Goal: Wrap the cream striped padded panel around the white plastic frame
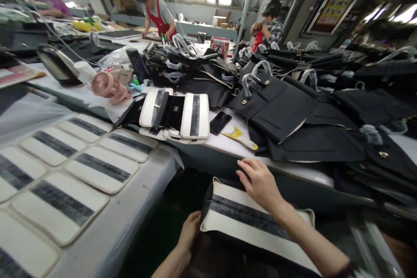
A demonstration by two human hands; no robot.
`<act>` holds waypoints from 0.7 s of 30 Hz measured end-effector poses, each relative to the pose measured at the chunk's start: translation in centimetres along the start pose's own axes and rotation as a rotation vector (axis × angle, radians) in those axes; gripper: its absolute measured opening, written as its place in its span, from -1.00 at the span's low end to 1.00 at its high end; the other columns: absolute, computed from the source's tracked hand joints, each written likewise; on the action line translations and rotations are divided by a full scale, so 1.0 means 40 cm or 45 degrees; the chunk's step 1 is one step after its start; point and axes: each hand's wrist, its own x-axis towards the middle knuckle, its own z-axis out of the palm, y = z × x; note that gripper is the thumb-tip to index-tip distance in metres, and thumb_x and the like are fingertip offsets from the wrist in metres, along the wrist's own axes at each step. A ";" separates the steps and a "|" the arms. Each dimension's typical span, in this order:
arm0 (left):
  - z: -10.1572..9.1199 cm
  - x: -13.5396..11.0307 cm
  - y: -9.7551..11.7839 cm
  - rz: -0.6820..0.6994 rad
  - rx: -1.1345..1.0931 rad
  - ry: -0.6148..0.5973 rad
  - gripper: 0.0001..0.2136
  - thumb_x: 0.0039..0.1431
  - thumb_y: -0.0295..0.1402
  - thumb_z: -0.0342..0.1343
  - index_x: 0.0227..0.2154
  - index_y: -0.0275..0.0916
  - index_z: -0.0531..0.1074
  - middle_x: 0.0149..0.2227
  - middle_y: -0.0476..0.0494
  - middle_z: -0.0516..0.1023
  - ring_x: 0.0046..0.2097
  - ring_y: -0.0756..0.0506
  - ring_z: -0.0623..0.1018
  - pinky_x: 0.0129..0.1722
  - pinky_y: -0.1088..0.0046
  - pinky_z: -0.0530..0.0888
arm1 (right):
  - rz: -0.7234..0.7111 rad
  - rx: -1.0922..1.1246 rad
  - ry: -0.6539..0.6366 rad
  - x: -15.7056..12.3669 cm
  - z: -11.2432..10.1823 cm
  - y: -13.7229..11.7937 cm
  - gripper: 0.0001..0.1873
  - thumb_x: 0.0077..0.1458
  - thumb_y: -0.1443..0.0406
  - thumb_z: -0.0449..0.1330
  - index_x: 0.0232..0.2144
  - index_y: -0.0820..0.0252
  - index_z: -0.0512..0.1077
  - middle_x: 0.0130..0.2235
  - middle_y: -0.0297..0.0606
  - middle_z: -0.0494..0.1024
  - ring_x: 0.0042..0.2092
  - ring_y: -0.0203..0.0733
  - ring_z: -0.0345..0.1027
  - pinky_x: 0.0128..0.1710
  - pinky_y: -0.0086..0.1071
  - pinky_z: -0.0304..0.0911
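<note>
A half-made bag [250,219] rests low in front of me, its white face crossed by a wide dark grey stripe, with black material along its sides. My left hand [188,236] grips its left end near the corner, with the fingertips partly hidden behind it. Above the far edge of the white face, my right hand [262,184] is open, its fingers loosely bent and holding nothing. That forearm covers part of the stripe. On the bench beyond lie a stack of similar white striped pieces [194,115] and a black phone [220,122].
To the left, several white striped panels [97,169] lie on a plastic-covered table [143,200]. Black leather bag pieces [276,100] with wrapped handles are heaped on the bench. A pink fan [103,84] and a kettle [58,65] stand farther left. People work behind.
</note>
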 end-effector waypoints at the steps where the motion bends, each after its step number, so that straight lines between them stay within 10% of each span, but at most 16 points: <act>1: -0.028 -0.004 0.007 -0.001 0.011 0.010 -0.82 0.05 -0.35 0.26 -0.27 -0.28 0.52 -0.22 -0.25 0.61 -0.20 -0.19 0.62 -0.22 0.35 0.52 | 0.059 -0.152 -0.110 0.057 0.015 0.038 -0.67 0.29 0.21 0.07 0.02 0.22 0.43 0.05 -0.09 0.45 0.04 -0.04 0.27 -0.04 -0.22 0.25; 9: -0.115 -0.119 0.111 0.256 0.455 -0.039 -0.45 -0.11 0.07 0.29 -0.16 -0.27 0.53 -0.07 -0.24 0.60 -0.10 -0.23 0.60 -0.08 0.32 0.50 | 0.272 -0.302 -0.331 0.252 0.152 0.204 -0.70 0.28 0.24 0.07 -0.06 0.33 0.42 0.02 -0.02 0.41 0.08 0.03 0.22 -0.01 -0.14 0.18; 16: 0.022 -0.211 0.241 0.737 0.982 -0.279 -0.62 0.11 0.03 0.14 -0.24 -0.20 0.53 -0.20 -0.12 0.61 -0.14 -0.19 0.58 -0.17 0.42 0.49 | 0.307 -0.175 -0.367 0.238 0.106 0.231 -0.75 0.22 0.29 0.11 -0.07 0.30 0.40 -0.04 -0.10 0.46 0.10 0.00 0.22 0.06 -0.11 0.14; 21: 0.120 -0.259 0.346 1.601 1.338 -0.220 -0.81 0.18 -0.14 0.14 -0.29 -0.09 0.54 -0.21 -0.04 0.59 -0.16 -0.15 0.57 -0.09 0.39 0.45 | 0.341 0.142 -0.257 0.139 -0.031 0.230 -0.71 0.04 0.40 0.12 -0.14 0.21 0.39 -0.14 -0.16 0.53 -0.11 -0.06 0.34 -0.16 -0.30 0.18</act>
